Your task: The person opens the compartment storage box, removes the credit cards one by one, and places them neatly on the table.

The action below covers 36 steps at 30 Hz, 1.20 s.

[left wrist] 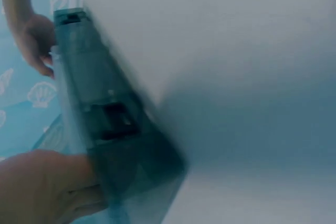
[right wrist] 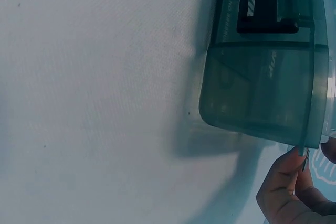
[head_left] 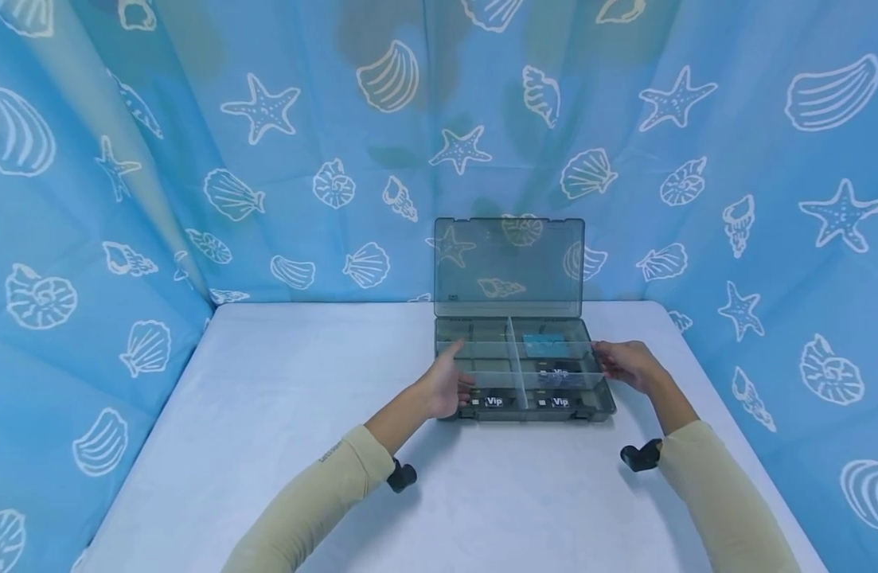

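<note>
Left hand [head_left: 442, 387] grips the box [head_left: 523, 415] at eight o'clock, right hand [head_left: 630, 364] pinches its three-o'clock rim; lid [head_left: 510, 267] stands open at twelve.

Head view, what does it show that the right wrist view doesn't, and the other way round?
Of the two, only the head view shows the left hand, the sleeves and the light blue item in a back compartment. Only the right wrist view shows the small lettering by a front latch. Both show the box and the right hand at its side.
</note>
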Each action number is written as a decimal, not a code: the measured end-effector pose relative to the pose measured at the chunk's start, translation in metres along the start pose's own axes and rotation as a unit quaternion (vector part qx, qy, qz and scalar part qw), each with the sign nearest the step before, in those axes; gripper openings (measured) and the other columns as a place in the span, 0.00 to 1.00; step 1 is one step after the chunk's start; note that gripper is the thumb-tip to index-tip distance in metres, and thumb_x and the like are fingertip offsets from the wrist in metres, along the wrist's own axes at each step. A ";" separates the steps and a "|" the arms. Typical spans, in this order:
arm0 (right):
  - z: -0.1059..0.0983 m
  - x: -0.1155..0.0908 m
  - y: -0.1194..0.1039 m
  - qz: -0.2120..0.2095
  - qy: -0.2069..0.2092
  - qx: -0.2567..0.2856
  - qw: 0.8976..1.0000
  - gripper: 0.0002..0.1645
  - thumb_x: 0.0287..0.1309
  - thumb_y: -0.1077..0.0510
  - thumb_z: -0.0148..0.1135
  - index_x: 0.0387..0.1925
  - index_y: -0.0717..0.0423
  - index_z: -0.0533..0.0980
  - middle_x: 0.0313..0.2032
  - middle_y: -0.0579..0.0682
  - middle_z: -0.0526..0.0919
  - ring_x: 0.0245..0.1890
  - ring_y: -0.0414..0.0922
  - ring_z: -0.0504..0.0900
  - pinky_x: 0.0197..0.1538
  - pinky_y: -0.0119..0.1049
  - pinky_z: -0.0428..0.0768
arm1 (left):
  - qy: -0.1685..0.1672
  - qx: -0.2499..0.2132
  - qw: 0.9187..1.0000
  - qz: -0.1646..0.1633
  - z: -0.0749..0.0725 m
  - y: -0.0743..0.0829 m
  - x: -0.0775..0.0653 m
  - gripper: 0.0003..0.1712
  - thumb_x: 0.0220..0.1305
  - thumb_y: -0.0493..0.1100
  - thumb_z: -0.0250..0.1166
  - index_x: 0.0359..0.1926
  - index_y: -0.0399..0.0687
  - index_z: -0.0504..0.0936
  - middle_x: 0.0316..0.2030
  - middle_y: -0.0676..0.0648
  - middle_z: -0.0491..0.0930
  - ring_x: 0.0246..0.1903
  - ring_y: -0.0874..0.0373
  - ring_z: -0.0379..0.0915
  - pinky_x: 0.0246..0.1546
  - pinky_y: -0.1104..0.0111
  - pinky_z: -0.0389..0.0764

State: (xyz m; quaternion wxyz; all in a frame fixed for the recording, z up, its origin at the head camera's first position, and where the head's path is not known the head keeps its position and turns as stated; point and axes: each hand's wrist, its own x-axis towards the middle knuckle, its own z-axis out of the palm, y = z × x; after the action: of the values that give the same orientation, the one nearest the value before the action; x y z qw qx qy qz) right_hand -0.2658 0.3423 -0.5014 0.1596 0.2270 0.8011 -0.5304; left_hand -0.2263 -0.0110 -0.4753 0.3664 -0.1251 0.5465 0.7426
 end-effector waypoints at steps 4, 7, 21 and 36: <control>0.001 0.001 0.000 -0.004 0.003 0.000 1.000 0.32 0.71 0.47 0.50 0.61 0.71 0.65 0.40 0.53 0.72 0.37 0.44 0.76 0.40 0.32 0.82 | 0.010 -0.006 1.000 0.017 -0.005 -0.005 0.005 0.43 0.73 0.60 0.44 0.71 0.28 0.49 0.62 0.32 0.63 0.64 0.40 0.58 0.69 0.53 0.54; 0.001 0.003 0.002 -0.005 0.004 0.001 1.000 0.31 0.71 0.47 0.51 0.60 0.71 0.66 0.38 0.53 0.73 0.35 0.43 0.76 0.40 0.32 0.82 | 0.000 0.054 0.997 0.047 -0.005 -0.010 0.009 0.30 0.75 0.50 0.48 0.65 0.29 0.63 0.54 0.37 0.74 0.53 0.46 0.74 0.61 0.57 0.70; 0.006 0.008 0.004 -0.028 -0.011 0.011 0.999 0.24 0.72 0.50 0.52 0.51 0.70 0.72 0.31 0.50 0.76 0.31 0.42 0.78 0.38 0.32 0.82 | 0.009 0.173 0.972 0.158 0.002 -0.021 0.018 0.10 0.64 0.37 0.67 0.41 0.33 0.84 0.36 0.42 0.84 0.31 0.55 0.84 0.36 0.66 0.85; -0.003 0.007 0.005 -0.031 0.011 0.012 0.999 0.27 0.68 0.59 0.52 0.60 0.76 0.66 0.38 0.53 0.78 0.36 0.43 0.80 0.41 0.32 0.83 | 0.071 0.263 0.933 0.236 -0.032 0.013 -0.007 0.06 0.63 0.36 0.67 0.38 0.36 0.85 0.34 0.43 0.83 0.27 0.55 0.83 0.35 0.61 0.86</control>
State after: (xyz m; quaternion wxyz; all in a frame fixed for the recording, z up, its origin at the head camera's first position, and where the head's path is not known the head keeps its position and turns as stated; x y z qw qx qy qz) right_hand -0.2691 0.3481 -0.5077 0.1320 0.2100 0.8032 -0.5417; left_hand -0.2371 -0.0446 -0.4743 0.1605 0.0555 0.7608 0.6263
